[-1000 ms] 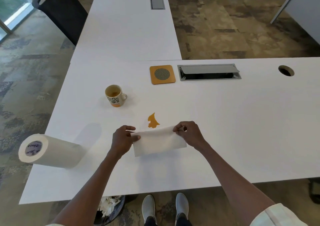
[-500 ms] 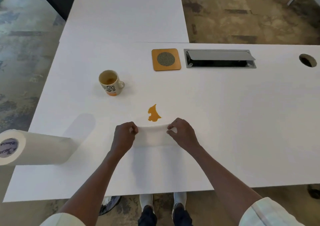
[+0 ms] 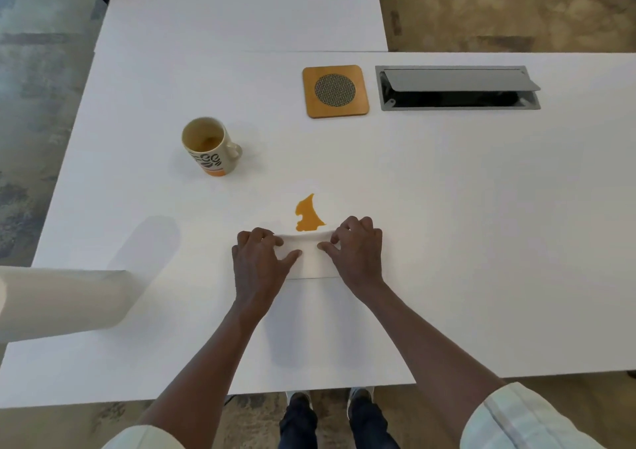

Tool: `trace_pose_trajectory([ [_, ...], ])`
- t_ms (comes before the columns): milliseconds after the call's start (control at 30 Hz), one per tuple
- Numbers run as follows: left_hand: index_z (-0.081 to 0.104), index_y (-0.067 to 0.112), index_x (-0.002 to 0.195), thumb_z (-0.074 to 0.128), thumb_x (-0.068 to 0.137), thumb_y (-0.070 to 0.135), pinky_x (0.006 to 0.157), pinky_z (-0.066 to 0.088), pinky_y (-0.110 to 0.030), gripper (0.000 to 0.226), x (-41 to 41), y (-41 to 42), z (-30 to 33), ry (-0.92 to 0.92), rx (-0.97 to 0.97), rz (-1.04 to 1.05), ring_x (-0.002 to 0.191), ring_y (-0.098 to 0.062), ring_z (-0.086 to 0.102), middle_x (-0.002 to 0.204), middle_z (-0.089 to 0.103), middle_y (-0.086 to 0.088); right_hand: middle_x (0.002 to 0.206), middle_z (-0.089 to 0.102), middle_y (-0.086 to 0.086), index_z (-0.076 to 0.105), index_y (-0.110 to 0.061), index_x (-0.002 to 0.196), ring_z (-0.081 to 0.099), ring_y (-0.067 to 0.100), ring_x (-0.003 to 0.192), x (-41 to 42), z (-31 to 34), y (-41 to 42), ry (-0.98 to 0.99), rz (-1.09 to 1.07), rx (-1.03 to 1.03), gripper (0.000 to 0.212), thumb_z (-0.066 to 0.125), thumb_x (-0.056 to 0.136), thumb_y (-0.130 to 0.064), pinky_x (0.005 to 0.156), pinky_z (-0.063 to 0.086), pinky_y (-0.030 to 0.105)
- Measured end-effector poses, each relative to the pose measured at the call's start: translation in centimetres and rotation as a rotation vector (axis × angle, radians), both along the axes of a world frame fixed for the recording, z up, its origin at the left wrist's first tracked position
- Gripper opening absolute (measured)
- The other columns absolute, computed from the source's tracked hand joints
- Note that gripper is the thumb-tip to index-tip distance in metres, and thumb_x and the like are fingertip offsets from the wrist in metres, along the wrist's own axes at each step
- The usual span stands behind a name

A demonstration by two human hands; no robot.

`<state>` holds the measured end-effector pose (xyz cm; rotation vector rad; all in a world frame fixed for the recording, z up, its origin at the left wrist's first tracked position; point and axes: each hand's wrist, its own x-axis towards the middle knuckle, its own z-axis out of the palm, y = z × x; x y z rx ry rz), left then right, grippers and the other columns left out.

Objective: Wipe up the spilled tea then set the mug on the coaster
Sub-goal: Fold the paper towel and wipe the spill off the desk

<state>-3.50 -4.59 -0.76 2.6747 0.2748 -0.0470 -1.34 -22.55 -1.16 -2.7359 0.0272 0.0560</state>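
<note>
Hands [image 3: 309, 255] pressing folded paper towel [image 3: 311, 257], beside spilled tea [image 3: 308, 216]

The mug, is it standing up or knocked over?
Standing upright. The mug rests on its base on the table, open top up, with a little tea at the bottom.

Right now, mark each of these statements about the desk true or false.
1. The mug sits on the coaster. False: it stands on the bare table, left of the coaster.
2. The left hand and right hand both press on the paper towel. True.
3. The tea spill is wiped away. False: it is there, just beyond the towel.
4. The mug stands upright. True.
</note>
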Motion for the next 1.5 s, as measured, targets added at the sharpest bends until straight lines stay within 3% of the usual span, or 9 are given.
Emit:
trace_pose_trajectory([
  [267,0.071,0.015,0.094,0.083,0.072,0.047,0.087,0.035,-0.033,0.04,1.4,-0.7,-1.1,-0.039,-0.018,0.098,0.109,-0.024,0.048,0.108,0.065,0.002,0.088,0.059,-0.005,0.067,-0.019,0.075,0.049,0.023,0.089,1.1,-0.9,0.7,-0.048,-0.025,-0.109,0.028,0.074,0.077,-0.046,0.079,0.037,0.039],
  [733,0.072,0.016,0.1,0.082,0.075,0.041,0.091,0.033,-0.029,0.037,4.5,-0.5,-2.5,-0.136,-0.144,0.127,0.111,-0.021,0.048,0.114,0.063,0.002,0.092,0.06,-0.004,0.067,-0.019,0.084,0.051,0.025,0.09,3.7,-1.6,1.2,-0.12,-0.063,-0.089,0.028,0.072,0.08,-0.046,0.077,0.04,0.041],
  [1167,0.071,0.014,0.103,0.082,0.076,0.039,0.095,0.038,-0.031,0.039,5.8,-0.6,-3.5,-0.214,-0.16,0.101,0.113,-0.022,0.048,0.117,0.062,0.0,0.1,0.061,-0.005,0.065,-0.018,0.091,0.053,0.023,0.091,4.5,-3.2,0.9,-0.289,-0.049,-0.116,0.029,0.073,0.08,-0.044,0.081,0.039,0.038],
  [1500,0.071,0.011,0.106,0.081,0.078,0.039,0.097,0.046,-0.041,0.041,6.3,-0.5,-3.5,-0.191,-0.186,0.09,0.113,-0.025,0.049,0.12,0.06,-0.002,0.11,0.063,-0.002,0.068,-0.015,0.101,0.056,0.025,0.096,5.0,-3.4,0.7,-0.297,0.016,-0.141,0.029,0.068,0.086,-0.04,0.083,0.041,0.039],
])
